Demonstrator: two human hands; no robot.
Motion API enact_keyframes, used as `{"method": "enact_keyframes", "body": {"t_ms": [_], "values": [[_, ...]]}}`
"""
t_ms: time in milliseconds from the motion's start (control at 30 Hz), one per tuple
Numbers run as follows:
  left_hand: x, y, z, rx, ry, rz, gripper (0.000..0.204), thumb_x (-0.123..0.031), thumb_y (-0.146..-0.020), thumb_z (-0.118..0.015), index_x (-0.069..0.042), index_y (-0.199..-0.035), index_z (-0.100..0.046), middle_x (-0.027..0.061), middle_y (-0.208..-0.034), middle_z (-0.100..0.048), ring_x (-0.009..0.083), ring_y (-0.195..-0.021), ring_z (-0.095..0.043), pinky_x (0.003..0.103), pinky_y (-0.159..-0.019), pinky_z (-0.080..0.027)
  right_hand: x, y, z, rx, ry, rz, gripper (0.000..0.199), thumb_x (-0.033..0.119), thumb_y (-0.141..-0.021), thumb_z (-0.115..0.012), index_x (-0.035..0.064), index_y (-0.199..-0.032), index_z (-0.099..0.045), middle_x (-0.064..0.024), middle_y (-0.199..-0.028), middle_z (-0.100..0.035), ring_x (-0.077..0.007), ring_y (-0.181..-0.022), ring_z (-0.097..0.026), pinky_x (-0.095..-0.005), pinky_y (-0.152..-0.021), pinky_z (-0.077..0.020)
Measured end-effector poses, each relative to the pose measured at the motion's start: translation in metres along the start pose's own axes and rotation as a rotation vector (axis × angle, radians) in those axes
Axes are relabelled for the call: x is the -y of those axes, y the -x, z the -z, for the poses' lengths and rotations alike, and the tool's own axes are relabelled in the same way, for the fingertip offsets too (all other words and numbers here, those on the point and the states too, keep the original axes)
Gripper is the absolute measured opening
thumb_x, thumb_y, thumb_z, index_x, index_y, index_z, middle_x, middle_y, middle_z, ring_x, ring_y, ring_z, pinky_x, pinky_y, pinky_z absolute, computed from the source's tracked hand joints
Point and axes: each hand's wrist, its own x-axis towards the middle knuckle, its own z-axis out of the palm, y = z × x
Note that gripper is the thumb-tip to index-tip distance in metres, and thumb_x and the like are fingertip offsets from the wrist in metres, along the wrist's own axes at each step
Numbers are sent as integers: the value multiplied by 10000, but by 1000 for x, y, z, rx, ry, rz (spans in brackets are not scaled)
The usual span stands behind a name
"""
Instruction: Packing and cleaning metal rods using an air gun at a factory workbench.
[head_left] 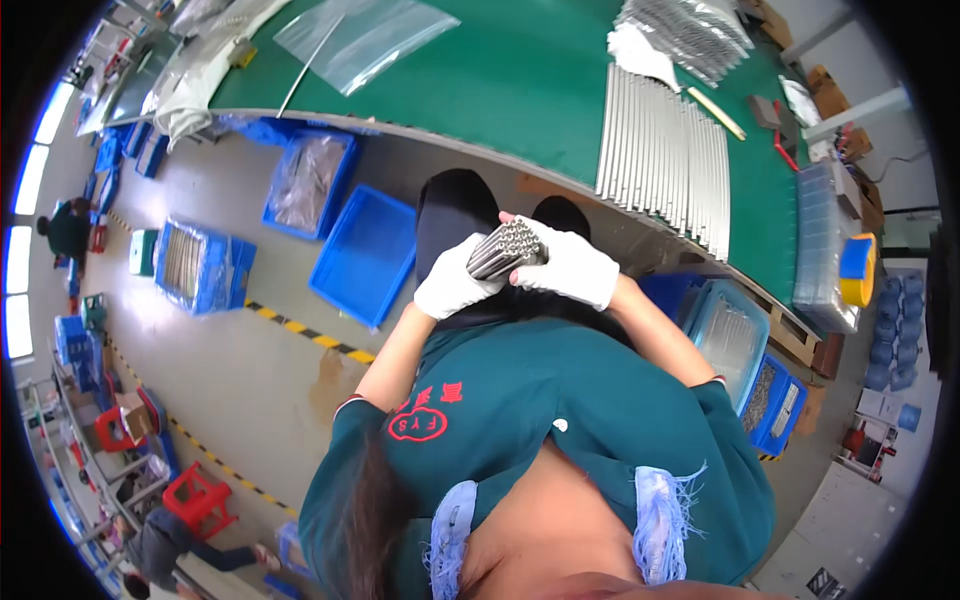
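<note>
A bundle of thin metal tubes (506, 248) is held over my lap, its round open ends facing up toward me. My left hand (455, 284), in a white glove, wraps the left side of the bundle. From the right, my right hand (578, 268), also gloved in white with bare fingertips showing, closes round the same tubes. On the green table (500, 90) ahead, a row of long metal tubes (660, 160) lies side by side near the front edge at the right. The lower part of the bundle is hidden by my hands.
More tubes in clear plastic (690, 35) lie behind the row. A clear bag (370, 40) and a thin rod (310, 65) rest on the table. Blue crates (365, 258) stand on the floor at left; a bin (730, 330) stands at right. Other people (68, 232) are far left.
</note>
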Motion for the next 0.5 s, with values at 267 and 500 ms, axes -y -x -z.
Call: {"method": "enact_keyframes", "body": {"t_ms": [267, 500], "values": [[35, 5, -12, -119, 237, 44, 416, -159, -668, -792, -43, -1007, -579, 119, -870, -659, 274, -795, -656, 331, -729, -509, 3, -26, 4, 80, 235, 31, 604, 294, -787, -689, 154, -1323, -448, -105, -854, -682, -275, -756, -666, -339, -739, -492], [30, 5, -14, -227, 346, 136, 408, -115, -657, -800, -32, -1000, -595, 86, -877, -659, 188, -790, -647, 296, -729, -507, 8, -37, 10, 153, 292, 89, 630, 510, -787, -640, 200, -1302, -449, -173, -831, -656, -367, -737, -639, -417, -695, -491]]}}
